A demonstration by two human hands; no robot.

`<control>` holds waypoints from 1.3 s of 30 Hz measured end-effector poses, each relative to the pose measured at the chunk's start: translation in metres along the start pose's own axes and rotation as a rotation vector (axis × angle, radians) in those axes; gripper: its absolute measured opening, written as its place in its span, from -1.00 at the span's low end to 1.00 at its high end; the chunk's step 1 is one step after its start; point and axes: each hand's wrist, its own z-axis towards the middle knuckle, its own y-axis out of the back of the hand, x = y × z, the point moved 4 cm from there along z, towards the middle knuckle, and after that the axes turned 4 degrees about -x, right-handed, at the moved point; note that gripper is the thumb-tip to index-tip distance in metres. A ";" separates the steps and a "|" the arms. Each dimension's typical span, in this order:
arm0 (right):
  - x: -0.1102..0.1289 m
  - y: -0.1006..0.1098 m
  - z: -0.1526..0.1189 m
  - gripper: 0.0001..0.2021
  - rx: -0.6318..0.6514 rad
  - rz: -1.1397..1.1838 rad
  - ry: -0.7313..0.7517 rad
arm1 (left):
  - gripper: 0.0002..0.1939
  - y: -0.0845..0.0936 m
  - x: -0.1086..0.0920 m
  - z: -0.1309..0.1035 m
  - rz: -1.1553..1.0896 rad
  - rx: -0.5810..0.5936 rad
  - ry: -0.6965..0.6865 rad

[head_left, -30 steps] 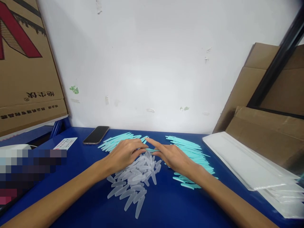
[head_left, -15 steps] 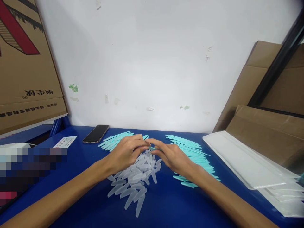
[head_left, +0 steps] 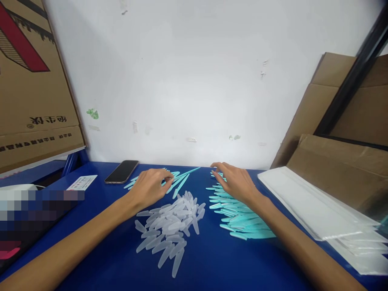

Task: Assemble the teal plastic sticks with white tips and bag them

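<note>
My left hand (head_left: 151, 185) is closed in a pinch over the left pile of turquoise eyebrow razors (head_left: 182, 185). From its fingertips a slim turquoise razor (head_left: 191, 171) points up and to the right. Over the far end of the right pile of turquoise razors (head_left: 233, 210) is my right hand (head_left: 235, 181), thumb and fingers apart, with nothing visible between them. Between the two piles, nearer to me, lies a loose heap of frosted, translucent blade caps (head_left: 174, 220). My left hand hides part of the left pile, and my right forearm covers part of the other.
A phone (head_left: 122, 171) and a printed card (head_left: 81, 182) lie at the left on the blue table (head_left: 212, 264). White plastic sleeves (head_left: 309, 206) are stacked at the right beside folded cardboard (head_left: 336, 169). A large carton (head_left: 39, 93) stands at the left, and a white wall (head_left: 194, 81) rises behind.
Both hands were together above the caps, around a turquoise piece. They have parted: the left moved left over its pile, the right moved right and opened.
</note>
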 end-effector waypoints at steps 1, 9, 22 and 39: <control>-0.005 -0.002 0.000 -0.72 0.009 -0.041 -0.011 | -0.71 0.000 0.002 0.000 0.025 0.008 0.026; -0.036 -0.018 -0.001 -0.71 0.165 -0.187 -0.067 | -0.71 -0.007 0.008 0.001 0.132 0.160 0.062; -0.056 -0.039 -0.003 -0.80 0.428 -0.229 -0.053 | -0.69 -0.008 0.005 -0.003 0.095 0.212 0.012; -0.061 -0.041 -0.005 -0.82 0.450 -0.258 -0.107 | -0.68 -0.017 -0.012 -0.013 -0.251 0.303 -0.065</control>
